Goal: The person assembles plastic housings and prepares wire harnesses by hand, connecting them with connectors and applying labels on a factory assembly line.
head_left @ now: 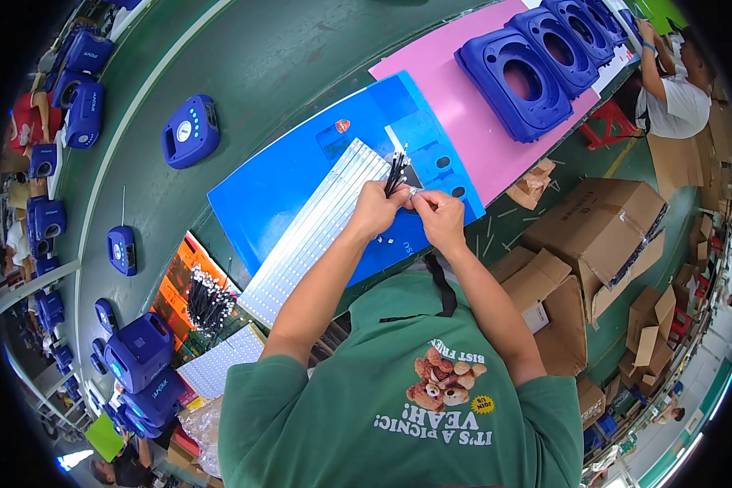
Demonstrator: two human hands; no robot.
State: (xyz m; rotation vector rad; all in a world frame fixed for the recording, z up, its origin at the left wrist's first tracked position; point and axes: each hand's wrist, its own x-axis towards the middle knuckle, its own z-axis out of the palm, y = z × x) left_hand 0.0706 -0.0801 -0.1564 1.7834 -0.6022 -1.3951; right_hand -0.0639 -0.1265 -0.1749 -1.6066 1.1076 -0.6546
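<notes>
My left hand [374, 208] is closed round a bundle of short black cables [396, 172] with white connector ends, held above the blue sheet. Close beside it, my right hand [442, 220] is closed in a pinch near a small whitish piece at the cable ends; what its fingertips hold is too small to make out. Under my left forearm lies a row of long white strips with small dots [313, 224], side by side and slanting across the blue sheet [260, 191]. A few tiny white bits rest below my hands.
Blue plastic housings [522, 80] stand on a pink sheet [431, 61] at the far right. More black cables [210, 302] lie on an orange sheet at the left. A blue speaker-like unit [191, 132] sits on the green bench. Open cardboard boxes [598, 224] stand at right.
</notes>
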